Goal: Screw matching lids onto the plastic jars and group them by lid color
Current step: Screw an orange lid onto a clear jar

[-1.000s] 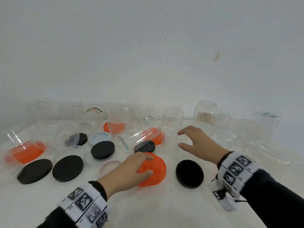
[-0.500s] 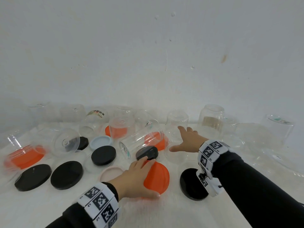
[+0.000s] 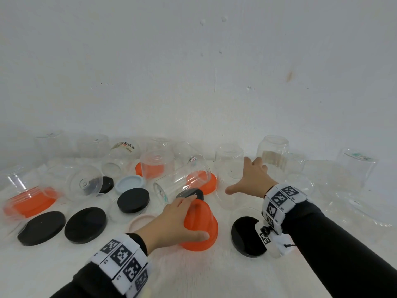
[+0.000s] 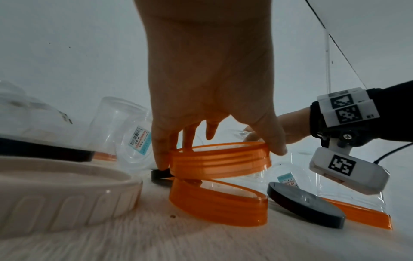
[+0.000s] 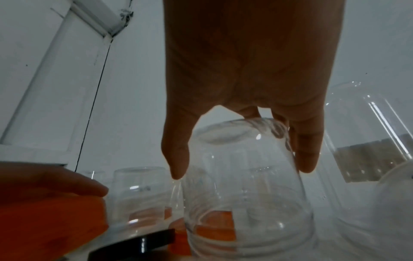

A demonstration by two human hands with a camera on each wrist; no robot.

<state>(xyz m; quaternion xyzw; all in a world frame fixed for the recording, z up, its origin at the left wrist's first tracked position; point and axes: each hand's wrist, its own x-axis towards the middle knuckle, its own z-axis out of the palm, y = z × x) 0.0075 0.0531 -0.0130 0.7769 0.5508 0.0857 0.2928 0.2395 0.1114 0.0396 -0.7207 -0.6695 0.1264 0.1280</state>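
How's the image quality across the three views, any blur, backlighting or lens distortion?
Head view: evenly lit, mostly sharp, wide-angle bending at the edges. Left wrist view: the left hand is backlit and dark, the pink lid up close is soft. Right wrist view: the right hand is a dim silhouette, the clear jar is smeared.

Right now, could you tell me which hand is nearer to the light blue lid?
Left. The left hand grips an orange lid just right of the light blue lid; the right hand reaches a clear jar farther right.
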